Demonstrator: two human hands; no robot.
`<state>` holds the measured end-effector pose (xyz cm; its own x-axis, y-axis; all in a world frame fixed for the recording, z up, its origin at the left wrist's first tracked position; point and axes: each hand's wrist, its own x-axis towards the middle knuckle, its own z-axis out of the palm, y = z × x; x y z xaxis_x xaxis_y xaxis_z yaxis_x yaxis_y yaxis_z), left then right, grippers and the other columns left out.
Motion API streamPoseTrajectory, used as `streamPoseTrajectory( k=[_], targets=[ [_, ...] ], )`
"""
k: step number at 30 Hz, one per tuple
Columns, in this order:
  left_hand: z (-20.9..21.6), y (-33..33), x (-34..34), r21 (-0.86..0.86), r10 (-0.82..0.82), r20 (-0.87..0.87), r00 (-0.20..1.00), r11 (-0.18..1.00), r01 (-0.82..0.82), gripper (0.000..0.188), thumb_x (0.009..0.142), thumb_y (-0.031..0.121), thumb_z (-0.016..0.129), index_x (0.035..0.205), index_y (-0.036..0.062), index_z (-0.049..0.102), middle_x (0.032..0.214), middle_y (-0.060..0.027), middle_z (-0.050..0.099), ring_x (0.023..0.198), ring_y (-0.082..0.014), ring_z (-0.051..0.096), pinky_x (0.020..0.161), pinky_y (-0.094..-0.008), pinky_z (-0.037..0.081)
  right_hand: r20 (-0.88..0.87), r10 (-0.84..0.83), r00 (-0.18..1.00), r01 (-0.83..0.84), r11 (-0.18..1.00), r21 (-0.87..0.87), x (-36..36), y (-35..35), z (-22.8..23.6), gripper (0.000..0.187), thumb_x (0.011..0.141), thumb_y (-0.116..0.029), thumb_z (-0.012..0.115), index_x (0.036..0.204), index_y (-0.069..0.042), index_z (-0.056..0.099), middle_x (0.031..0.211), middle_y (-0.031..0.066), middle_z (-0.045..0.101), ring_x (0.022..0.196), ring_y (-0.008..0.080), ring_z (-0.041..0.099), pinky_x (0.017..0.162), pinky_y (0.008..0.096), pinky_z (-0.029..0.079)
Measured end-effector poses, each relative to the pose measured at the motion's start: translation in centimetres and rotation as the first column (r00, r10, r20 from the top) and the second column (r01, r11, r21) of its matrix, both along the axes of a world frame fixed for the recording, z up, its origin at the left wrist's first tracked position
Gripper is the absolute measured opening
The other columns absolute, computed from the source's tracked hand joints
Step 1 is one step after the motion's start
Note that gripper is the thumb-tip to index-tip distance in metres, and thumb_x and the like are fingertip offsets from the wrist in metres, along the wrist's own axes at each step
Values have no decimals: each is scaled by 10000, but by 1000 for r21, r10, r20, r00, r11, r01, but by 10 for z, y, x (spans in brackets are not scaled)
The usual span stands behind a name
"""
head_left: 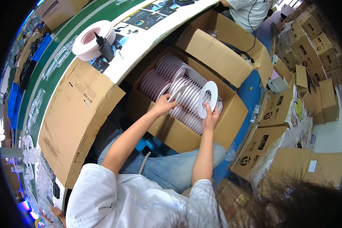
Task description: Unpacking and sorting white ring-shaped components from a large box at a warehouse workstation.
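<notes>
An open cardboard box [231, 121] stands before my knees, packed with rows of flat white rings [190, 99] on edge. My right hand [210, 117] grips one flat white ring [213, 91] by its lower edge, raised over the rows at the box's right side. Over the middle of the box, my left hand [164, 105] is closed with thumb and fingers on the edge of another white ring [181, 89]. Whether that ring is clear of the rows, I cannot tell.
On the white bench [140, 41] at the upper left sit a stack of white rings [90, 40] and a black bottle [105, 48]. A flattened carton [74, 114] lies nearer. Another open box [220, 57] adjoins mine; cartons [268, 146] line the right. A co-worker [249, 13] sits beyond.
</notes>
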<state>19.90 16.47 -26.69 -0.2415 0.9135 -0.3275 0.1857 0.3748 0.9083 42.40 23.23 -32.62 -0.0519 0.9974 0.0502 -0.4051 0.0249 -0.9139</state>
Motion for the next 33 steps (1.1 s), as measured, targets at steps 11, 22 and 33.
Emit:
streamPoseTrajectory(
  k=[11,22,33],
  targets=[
    [-22,23,4,73,-72,-14,997,995,72,261,712,193,688,859,-19,650,726,-102,645,690,-142,605,671,-294,470,414,-16,910,117,968,-221,-1,7,-7,212,857,-159,604,969,13,553,846,57,598,732,94,544,646,218,410],
    [-48,72,12,15,-330,-692,642,883,469,349,625,191,707,910,0,643,774,-224,641,776,-385,630,737,-440,506,707,-167,687,12,976,219,-5,7,-6,269,736,-206,631,787,27,506,682,207,568,589,355,523,597,408,451],
    [-52,54,-3,98,-341,-559,756,878,468,227,697,158,667,867,9,658,734,-198,635,710,-366,627,642,-419,492,703,-34,711,-281,902,328,-8,-19,-11,179,666,-161,577,681,-11,480,576,155,468,525,378,451,525,449,397]
  ],
)
